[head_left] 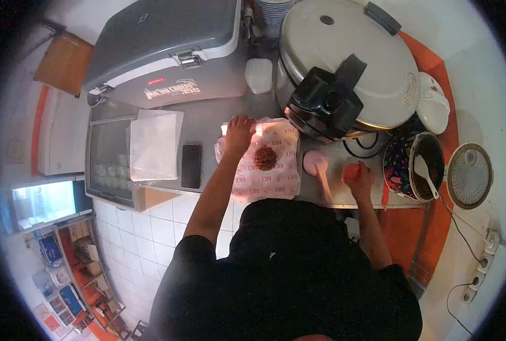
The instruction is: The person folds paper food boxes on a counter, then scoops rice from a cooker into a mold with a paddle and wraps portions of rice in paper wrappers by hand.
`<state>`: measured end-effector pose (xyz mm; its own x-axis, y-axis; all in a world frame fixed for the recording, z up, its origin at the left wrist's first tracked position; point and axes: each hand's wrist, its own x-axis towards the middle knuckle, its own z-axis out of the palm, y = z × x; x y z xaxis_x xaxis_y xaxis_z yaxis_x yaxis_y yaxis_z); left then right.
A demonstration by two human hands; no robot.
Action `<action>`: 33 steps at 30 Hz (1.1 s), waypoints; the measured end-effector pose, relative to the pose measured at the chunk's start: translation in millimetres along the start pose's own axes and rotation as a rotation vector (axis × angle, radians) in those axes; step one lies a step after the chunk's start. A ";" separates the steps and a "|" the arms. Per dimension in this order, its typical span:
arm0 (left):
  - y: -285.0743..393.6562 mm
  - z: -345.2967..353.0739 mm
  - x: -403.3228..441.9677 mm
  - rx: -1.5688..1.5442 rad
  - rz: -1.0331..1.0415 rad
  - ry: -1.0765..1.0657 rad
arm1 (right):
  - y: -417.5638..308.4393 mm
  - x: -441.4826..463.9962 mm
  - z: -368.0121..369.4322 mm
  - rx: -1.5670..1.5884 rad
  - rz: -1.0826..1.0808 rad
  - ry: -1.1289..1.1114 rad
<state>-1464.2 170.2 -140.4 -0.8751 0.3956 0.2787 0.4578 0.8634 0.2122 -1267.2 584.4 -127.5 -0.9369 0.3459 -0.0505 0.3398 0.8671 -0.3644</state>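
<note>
Clock centred on the dark food mound (265, 158). Lg. cooker (349, 62) w/ lid shut at 1 o'clock; cooler box (168, 74), lid down, approx. 11. Patterned pot (396, 170) at 3; printed paper (264, 190) flat under mound, w/ clear sheets (155, 145) & phone (192, 165) toward 9. Pink utensil (315, 163) just beside paper, approx. 3.

Hands apart: L hand (239, 135) at 10–11, on paper's far-L part, grip unclear; R hand (359, 179) at 3–4, fingers closed round a sm. red item (352, 171), ID unclear.

Progress, my read: mound placed on paper = done; paper lies open, unfolded, so wrapping looks undone.
</note>
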 end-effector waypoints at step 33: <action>50.9 -77.8 -78.9 -0.091 0.239 -0.257 | -246.3 -4.8 57.9 -0.127 -0.757 -0.504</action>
<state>-1359.7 158.6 -78.7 -0.7472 0.6587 0.0885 0.6563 0.7102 0.2548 -1351.1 348.5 -91.4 -0.8279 -0.5019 -0.2502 -0.4007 0.8415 -0.3623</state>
